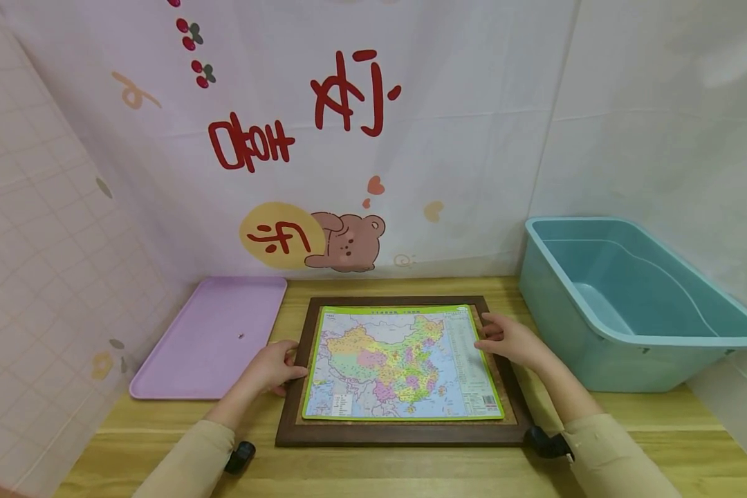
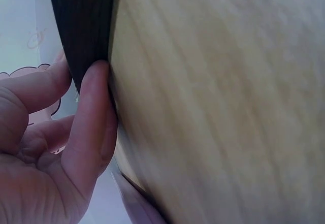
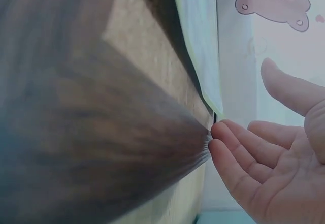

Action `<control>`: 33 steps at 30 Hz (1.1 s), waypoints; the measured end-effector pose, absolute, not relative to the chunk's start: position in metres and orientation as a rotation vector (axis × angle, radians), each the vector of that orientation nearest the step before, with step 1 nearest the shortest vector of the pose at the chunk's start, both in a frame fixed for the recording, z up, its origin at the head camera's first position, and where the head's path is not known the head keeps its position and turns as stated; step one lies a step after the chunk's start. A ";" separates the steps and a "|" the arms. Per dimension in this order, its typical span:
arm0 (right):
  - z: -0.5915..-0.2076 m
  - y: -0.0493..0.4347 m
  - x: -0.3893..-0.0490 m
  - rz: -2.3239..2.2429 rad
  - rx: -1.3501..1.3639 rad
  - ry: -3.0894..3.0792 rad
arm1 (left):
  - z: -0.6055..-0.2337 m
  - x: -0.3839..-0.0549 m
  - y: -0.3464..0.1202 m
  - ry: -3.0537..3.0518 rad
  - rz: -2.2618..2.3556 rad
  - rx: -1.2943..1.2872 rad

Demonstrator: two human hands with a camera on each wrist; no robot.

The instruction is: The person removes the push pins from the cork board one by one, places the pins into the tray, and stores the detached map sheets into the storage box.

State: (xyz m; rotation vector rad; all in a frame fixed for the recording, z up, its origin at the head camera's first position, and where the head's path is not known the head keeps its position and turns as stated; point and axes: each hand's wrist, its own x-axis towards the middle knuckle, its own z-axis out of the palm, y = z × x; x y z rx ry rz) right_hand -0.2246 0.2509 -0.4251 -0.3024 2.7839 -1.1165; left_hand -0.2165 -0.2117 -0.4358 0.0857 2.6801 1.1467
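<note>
A dark brown wooden frame (image 1: pixel 404 435) lies flat on the table, with a brown board inside its border. On that board lies a colourful map of China (image 1: pixel 380 360) with a bright green edge. My left hand (image 1: pixel 272 368) pinches the frame's left border between curled fingers and thumb; the left wrist view shows the fingertips (image 2: pixel 95 74) at the dark strip. At the opposite side, my right hand (image 1: pixel 509 339) is over the frame's right border. Its fairly straight fingertips (image 3: pixel 219 130) touch close by the map's edge, and the thumb stands apart.
A pink tray (image 1: pixel 205 346) lies on the table to the left, with a small mark on it. At the right stands a deep blue-green plastic tub (image 1: pixel 622 363). The wooden table (image 1: pixel 423 474) meets a printed white curtain (image 1: pixel 460 152) at the back.
</note>
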 end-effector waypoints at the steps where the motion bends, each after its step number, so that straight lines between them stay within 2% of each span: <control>1: -0.425 0.251 -0.225 -1.112 -0.304 2.781 | -0.435 -0.216 -0.211 2.678 1.150 0.081; 17: -0.424 0.249 -0.232 -1.198 -0.308 2.637 | -0.432 -0.213 -0.211 2.665 1.154 0.085; 27: -0.422 0.250 -0.232 -1.509 -0.063 2.370 | -0.433 -0.215 -0.211 2.664 1.155 0.114; 33: -0.423 0.252 -0.231 -1.610 -0.004 2.268 | -0.433 -0.215 -0.211 2.656 1.157 0.111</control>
